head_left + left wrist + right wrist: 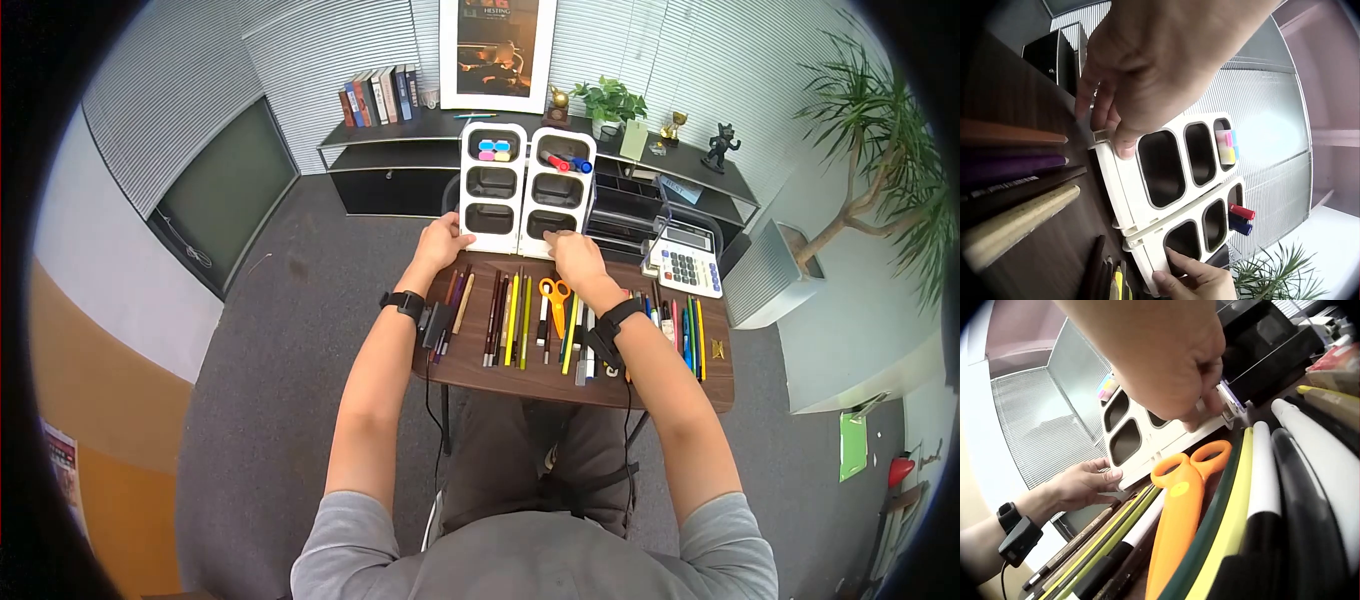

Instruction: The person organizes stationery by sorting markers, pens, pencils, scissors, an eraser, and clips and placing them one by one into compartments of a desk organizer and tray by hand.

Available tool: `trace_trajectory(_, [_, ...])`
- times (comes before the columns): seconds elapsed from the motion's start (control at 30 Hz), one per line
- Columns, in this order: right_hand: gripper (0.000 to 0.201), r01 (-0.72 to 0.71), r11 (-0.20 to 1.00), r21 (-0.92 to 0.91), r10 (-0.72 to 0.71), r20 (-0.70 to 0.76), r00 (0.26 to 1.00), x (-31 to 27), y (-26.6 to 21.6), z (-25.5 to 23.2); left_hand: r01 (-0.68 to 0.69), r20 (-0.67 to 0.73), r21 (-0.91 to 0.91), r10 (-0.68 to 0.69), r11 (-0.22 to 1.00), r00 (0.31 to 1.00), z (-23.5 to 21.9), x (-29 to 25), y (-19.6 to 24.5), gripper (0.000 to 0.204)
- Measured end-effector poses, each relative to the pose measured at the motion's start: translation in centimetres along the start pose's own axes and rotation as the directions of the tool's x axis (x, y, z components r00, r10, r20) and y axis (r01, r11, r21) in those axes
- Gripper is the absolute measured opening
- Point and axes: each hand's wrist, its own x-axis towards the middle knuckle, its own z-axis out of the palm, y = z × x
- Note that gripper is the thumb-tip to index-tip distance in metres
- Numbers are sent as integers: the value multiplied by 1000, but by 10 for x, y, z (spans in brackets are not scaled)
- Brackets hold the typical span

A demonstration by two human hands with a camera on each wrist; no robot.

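- head view: the left hand (438, 245) is closed round the lower outer corner of the left white box (491, 201), whose three openings run away from it in a row.
- head view: the right hand (577, 258) is bent over the lowest opening of the right white box (553, 208); the two boxes are side by side, between the hands and reaching beyond them.
- head view: farthest from the left hand, the end opening of its box contains small blue, pink and yellow blocks (494, 150); the matching opening beyond the right hand contains a red marker (554, 161) and a blue marker (580, 165).
- head view: on the near side of both hands, pencils (512, 320) lie on the brown table (540, 385); orange scissors (557, 303) lie just nearer than the right hand, and a calculator (690, 265) is to its right.
- left wrist view: the left hand's thumb presses the front of its box, the other fingers going behind the edge; a purple pencil (1016, 169) and a pale wooden pencil (1022, 225) lie near it.
- left wrist view: opposite, the right hand pinches the wall below the lowest opening, a finger inside.
- right wrist view: the right hand's fingers are curled and partly hidden at the box's lower edge; the scissors' handles lie just below it, with a white-and-black marker (1263, 469) beside them.
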Motion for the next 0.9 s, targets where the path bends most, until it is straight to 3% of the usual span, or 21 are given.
trace_trajectory(0.13, [27, -3, 1000, -3, 3, 2, 1000, -1, 1, 0, -12, 24, -34, 12, 999, 1000, 1, 3, -2, 37])
trace_trajectory(0.2, [27, -8, 1000, -3, 8, 11, 1000, -3, -1, -3, 0, 135, -176, 24, 984, 991, 1, 10, -11, 30])
trace_trajectory(0.6, [22, -26, 1000, 5, 26, 14, 1000, -4, -2, -2, 101, 243, -214, -47, 972, 969, -3, 13, -10, 27])
trace_trajectory(0.83, [22, -49, 999, -7, 49, 27, 998, -1, -5, 1, 72, 258, -186, -22, 980, 966, -5, 16, -15, 27])
trace_trajectory(0.9, [20, -44, 999, -1, 44, -9, 999, -3, -5, 1, 4, 212, -136, 25, 991, 977, -3, 15, -15, 29])
